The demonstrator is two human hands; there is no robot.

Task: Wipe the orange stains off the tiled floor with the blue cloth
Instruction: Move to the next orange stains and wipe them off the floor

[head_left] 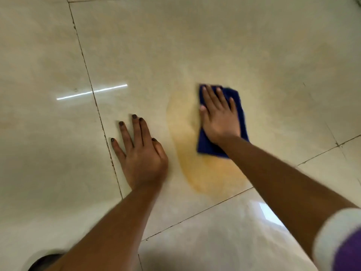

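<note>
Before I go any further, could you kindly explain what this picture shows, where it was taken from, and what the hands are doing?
There is no machine here: this is one picture from a camera worn on a person's head, looking forward and down at their own two bare hands. Below them is a glossy tiled floor with dark grout lines. An orange stain spreads across the middle tile. The right hand lies flat, fingers spread, on a blue cloth that sits on the stain's right edge. It presses the cloth rather than gripping it. The left hand is empty and rests palm down on the floor just left of the stain, apparently as a support. The bright streak at left is only a light reflection.
</note>
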